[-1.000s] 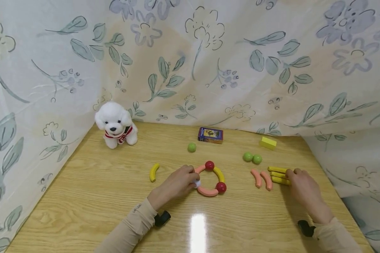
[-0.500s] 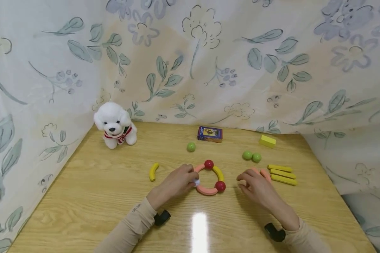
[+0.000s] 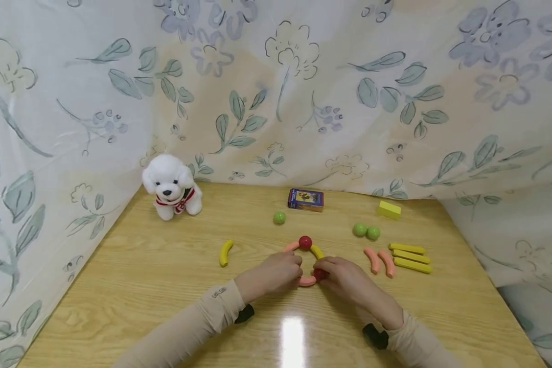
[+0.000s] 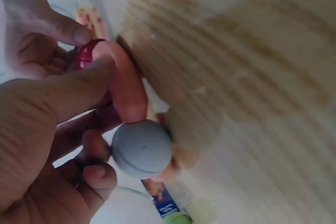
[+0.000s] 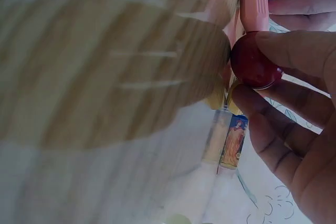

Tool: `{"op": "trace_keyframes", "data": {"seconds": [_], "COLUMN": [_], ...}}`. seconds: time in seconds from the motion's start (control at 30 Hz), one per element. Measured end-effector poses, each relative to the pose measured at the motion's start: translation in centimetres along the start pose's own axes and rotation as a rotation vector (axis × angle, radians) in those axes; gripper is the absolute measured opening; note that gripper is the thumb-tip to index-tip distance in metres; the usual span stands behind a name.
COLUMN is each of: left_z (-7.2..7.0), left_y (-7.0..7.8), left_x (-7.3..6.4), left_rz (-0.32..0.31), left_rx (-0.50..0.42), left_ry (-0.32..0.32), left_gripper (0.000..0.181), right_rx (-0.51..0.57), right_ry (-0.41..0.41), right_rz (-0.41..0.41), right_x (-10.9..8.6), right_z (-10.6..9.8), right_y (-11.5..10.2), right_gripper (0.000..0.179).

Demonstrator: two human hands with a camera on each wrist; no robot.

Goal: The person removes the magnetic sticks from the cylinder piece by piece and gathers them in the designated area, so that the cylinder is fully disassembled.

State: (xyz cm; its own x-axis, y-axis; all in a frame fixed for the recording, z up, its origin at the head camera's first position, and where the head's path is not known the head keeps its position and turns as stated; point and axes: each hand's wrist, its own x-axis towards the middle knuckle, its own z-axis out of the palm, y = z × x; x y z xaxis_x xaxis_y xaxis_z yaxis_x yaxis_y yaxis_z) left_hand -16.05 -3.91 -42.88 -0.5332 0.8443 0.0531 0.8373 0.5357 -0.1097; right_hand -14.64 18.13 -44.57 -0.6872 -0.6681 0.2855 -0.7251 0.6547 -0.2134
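Note:
A ring of curved sticks and balls lies mid-table in the head view, partly behind both hands. My left hand pinches the near pink curved stick between thumb and fingers. A white ball sits at that stick's end, against the curled fingers. With thumb and fingers, my right hand grips a red ball at the stick's other end. Farther round the ring are a yellow curved stick, a second red ball and another pink curved stick.
Right of the hands lie two pink curved sticks, several yellow sticks and two green balls. Behind stand a card box, a green ball and a yellow block. Leftward are a yellow curved stick and a plush dog.
My right hand has left the yellow sticks, crossed leftward and taken hold of the ring's near red ball. My left hand has shifted slightly right, from the white ball to the near pink curved stick.

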Motion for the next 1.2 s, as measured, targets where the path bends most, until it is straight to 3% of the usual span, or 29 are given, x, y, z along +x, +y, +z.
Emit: {"op": "trace_keyframes", "data": {"seconds": [0.23,0.47,0.67,0.77,0.97,1.1,1.2], "left_z": [0.1,-0.1,-0.1,-0.4,-1.4,-1.2,-0.7], "left_y": [-0.4,-0.9,-1.4,-1.6,-3.0,-3.7,-3.6], "left_x": [-0.3,-0.6,-1.2,-1.5,-2.4,-2.9,-3.1], "left_rz": [-0.02,0.038,0.066,0.02,-0.177,-0.187,-0.167], "left_rx": [0.005,0.018,0.037,-0.031,-0.19,-0.258,-0.282], "left_ry": [0.024,0.055,0.041,0.046,0.058,0.032,0.038], "left_gripper": [0.013,0.012,0.01,0.007,0.016,0.021,0.019], "right_rx": [0.038,0.031,0.017,-0.006,-0.102,-0.077,-0.055], "right_ry": [-0.038,-0.033,-0.027,0.003,0.1,0.138,0.12], "right_rz": [0.046,0.051,0.01,-0.024,-0.053,-0.057,-0.082], "right_x": [0.6,0.3,-0.6,-0.8,-1.4,-1.7,-1.7], "right_z": [-0.4,-0.7,-0.8,-0.7,-0.9,-1.3,-1.3], "right_y": [-0.2,0.3,0.5,0.4,0.3,0.0,-0.2], "right_gripper": [0.018,0.015,0.015,0.016,0.03,0.025,0.021]}}
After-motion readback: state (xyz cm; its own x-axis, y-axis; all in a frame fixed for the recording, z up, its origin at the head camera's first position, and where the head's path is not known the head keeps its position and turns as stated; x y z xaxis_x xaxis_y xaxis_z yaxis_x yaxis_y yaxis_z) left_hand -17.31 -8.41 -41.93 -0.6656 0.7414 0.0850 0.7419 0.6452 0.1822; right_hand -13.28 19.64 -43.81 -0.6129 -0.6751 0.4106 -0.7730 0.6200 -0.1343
